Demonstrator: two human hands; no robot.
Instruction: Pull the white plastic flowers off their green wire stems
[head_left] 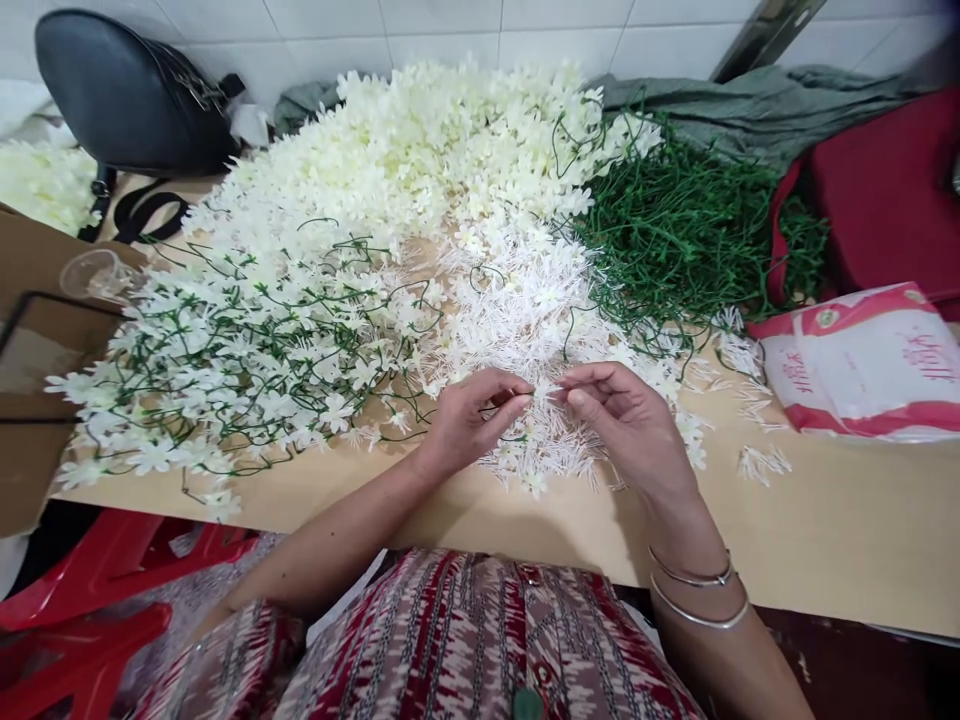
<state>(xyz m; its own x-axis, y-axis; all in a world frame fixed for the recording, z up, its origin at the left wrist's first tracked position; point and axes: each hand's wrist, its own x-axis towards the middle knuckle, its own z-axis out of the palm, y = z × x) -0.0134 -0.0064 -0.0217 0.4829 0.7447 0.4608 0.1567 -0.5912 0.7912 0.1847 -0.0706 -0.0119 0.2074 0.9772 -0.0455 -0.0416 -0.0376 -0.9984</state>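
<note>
My left hand (480, 415) is closed in a pinch on a thin green plastic stem (489, 408). Thumb and forefinger of my right hand (634, 420) are pinched at a small white artificial flower (544, 392) between the two hands; its outline blends into the white pieces behind. Beneath both hands spreads a heap of thin white stamens (517, 325). To the left lies a pile of white flowers on green stems (277, 350). Loose cream-white petals (442, 140) are heaped at the back, and a mound of green stems (675, 230) sits at the right.
A pink and white packet (870, 365) and a dark red bag (892, 190) are on the right of the table (847, 530). At the left are a black bag (135, 95), a clear plastic cup (97, 275) and a cardboard box (30, 380). Red stools (112, 570) stand below the edge.
</note>
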